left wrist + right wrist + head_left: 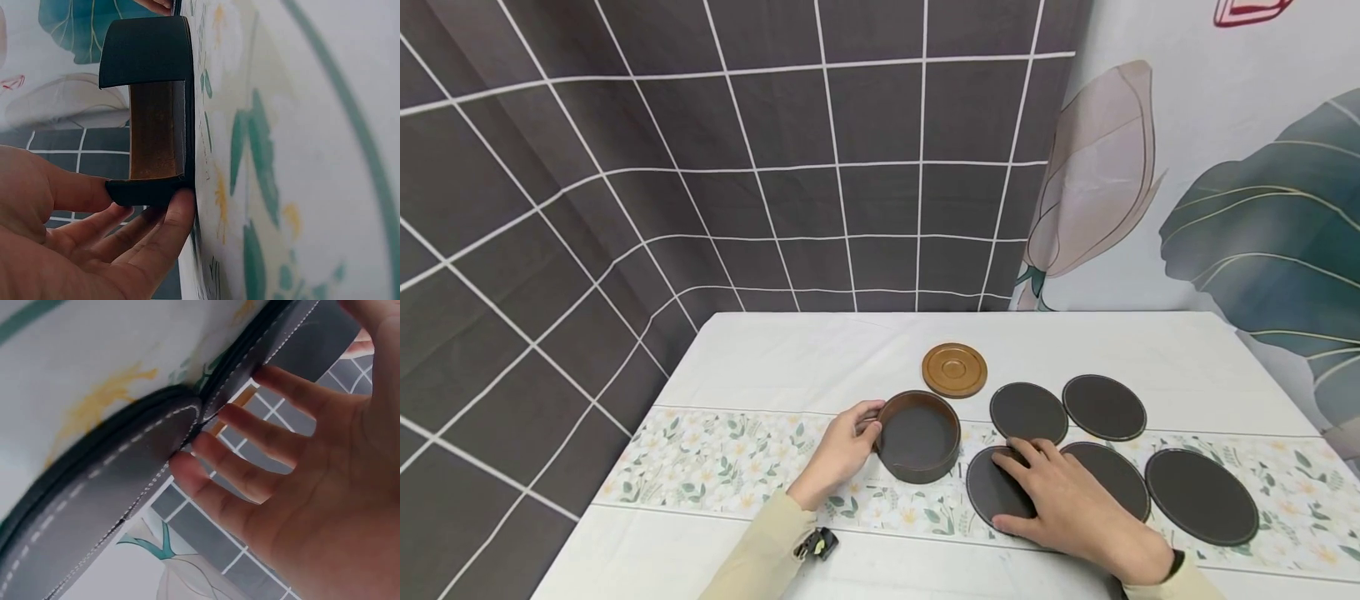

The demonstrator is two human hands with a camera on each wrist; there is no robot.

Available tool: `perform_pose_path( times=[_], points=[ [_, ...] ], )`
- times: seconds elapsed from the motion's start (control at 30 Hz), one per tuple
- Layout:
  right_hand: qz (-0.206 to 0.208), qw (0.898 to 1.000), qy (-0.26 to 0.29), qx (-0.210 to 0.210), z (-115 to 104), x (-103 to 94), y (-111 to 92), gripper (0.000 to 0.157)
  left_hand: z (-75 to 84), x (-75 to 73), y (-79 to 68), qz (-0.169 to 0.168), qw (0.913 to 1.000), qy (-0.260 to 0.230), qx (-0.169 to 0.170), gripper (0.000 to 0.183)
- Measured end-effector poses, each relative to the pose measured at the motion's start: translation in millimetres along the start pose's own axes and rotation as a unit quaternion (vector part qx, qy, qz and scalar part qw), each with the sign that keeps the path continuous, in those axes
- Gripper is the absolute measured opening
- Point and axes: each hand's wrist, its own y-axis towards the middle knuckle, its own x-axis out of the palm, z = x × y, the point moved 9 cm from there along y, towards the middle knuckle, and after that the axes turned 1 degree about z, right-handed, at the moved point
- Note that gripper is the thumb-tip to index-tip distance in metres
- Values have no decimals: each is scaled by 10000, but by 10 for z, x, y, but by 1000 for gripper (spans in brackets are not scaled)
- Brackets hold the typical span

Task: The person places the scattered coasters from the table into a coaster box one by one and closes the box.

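Observation:
My left hand (pixel 838 454) grips the left side of a round, dark leather coaster holder (pixel 919 476) with a brown inner wall. In the left wrist view, the thumb is on the rim beside the holder's cut-out and the fingers (pixel 178 215) reach low on its wall. The holder stands upright on the table. My right hand (pixel 1060 504) lies spread over a dark round coaster (pixel 988 487), fingertips toward its far edge and thumb by its near edge. Pale stitching rings the coasters (pixel 94 481) in the right wrist view. The palm hides part of the coaster beneath.
More dark coasters lie flat around the right hand: two behind it (pixel 1028 413), (pixel 1105 407), one partly covered (pixel 1116 479), one at far right (pixel 1201 497). A brown round lid (pixel 954 369) sits behind the holder. A floral runner (pixel 722 454) crosses the white table (pixel 790 358).

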Motion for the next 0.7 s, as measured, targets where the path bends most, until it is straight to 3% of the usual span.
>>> perform_pose_path(
  times=[0.17, 0.37, 0.7],
  points=[
    [-29, 10000, 9, -63, -32, -9, -11, 88, 4, -2, -2, 3, 10000, 3, -27, 38],
    [-8, 9999, 61, -132, -58, -7, -15, 84, 4, -5, 4, -20, 10000, -38, -43, 38],
    [374, 9989, -77, -288, -109, -38, -9, 85, -8, -1, 1, -14, 10000, 15, -28, 38]
  ],
)
